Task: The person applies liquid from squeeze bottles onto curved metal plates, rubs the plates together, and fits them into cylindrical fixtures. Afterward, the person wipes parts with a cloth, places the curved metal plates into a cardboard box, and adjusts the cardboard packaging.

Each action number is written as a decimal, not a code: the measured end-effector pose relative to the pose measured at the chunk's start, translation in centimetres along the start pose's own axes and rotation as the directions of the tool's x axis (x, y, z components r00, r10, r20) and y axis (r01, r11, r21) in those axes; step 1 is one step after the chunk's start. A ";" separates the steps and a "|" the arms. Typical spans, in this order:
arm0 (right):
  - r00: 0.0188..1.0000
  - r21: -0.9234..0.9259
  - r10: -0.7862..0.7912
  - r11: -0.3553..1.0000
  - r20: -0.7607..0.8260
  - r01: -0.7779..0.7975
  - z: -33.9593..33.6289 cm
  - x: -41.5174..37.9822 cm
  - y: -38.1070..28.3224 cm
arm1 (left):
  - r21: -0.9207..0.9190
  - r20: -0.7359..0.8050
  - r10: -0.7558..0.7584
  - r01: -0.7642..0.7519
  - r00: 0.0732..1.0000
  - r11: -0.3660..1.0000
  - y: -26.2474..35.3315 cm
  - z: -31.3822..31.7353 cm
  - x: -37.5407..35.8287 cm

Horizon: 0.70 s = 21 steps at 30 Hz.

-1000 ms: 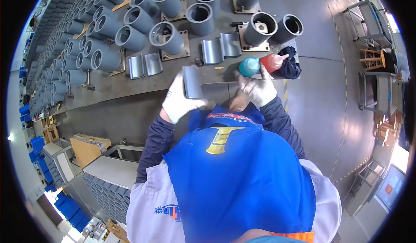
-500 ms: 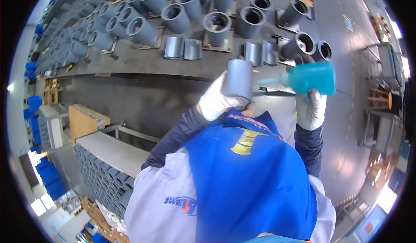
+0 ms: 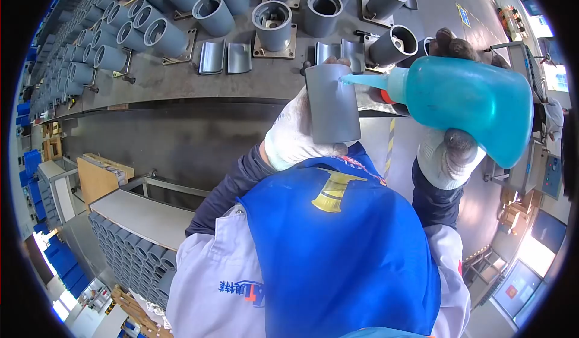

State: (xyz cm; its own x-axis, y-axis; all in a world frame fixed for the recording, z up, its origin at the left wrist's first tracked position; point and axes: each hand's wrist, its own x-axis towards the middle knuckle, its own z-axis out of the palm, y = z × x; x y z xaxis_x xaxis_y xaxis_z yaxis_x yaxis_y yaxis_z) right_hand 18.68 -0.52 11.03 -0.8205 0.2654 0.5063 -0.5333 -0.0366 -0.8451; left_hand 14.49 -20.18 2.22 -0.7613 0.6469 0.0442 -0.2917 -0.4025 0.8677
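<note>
My left hand [image 3: 294, 127], in a white glove, is closed round a curved grey shell piece [image 3: 333, 106], holding it upright with its outer face toward the camera. A teal squeeze bottle [image 3: 467, 103] lies sideways in my right hand [image 3: 452, 154], whose glove has dark fingertips. The bottle's thin nozzle tip is at the upper part of the shell's face. Behind the shell, more curved pieces [image 3: 239, 58] stand in pairs on the grey workbench [image 3: 163, 88].
Many grey cylinders [image 3: 214, 15] stand on the bench, some on metal plates [image 3: 292, 48]. Stacked grey tubes [image 3: 129, 247] sit under a light-topped table [image 3: 142, 214] at lower left. A wooden panel [image 3: 96, 178] is beside it. Metal racks stand at right.
The bottle has come closer to the camera and its nozzle tip now meets the shell's face. The shell is held a little further left. The view has shifted over the bench.
</note>
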 end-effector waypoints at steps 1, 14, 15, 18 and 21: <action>1.000 -0.010 -0.002 1.000 -0.012 0.002 0.0 -0.1 0.1 | -0.003 -0.004 -0.012 0.012 1.000 1.000 0.0 0.0 0.0; 0.999 -0.014 -0.023 1.000 0.045 0.024 -1.2 -3.0 -0.6 | 0.197 -0.077 -0.081 0.095 0.994 0.976 0.9 -0.3 -0.2; 0.999 0.023 0.023 0.999 -0.045 -0.022 -1.2 -3.2 -0.7 | 0.197 -0.073 -0.084 0.097 0.994 0.976 0.7 -0.2 -0.1; 0.968 0.113 0.121 0.989 -0.220 -0.098 -1.9 -3.6 -0.2 | 0.060 -0.098 -0.013 0.019 0.995 0.998 -0.2 -0.2 0.2; 0.744 0.820 0.650 0.505 -0.156 -0.269 -7.4 -4.6 5.0 | 0.020 -0.114 -0.025 0.027 0.993 0.999 -1.5 -1.2 0.0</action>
State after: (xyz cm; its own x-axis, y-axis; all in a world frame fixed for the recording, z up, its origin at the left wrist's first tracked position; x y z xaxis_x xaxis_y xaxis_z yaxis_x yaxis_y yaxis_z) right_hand 21.28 5.26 3.18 -0.9249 0.3241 -0.1990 -0.2173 -0.8799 -0.4226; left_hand 14.20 -20.36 0.31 -0.8151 0.5783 -0.0341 -0.3004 -0.3716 0.8785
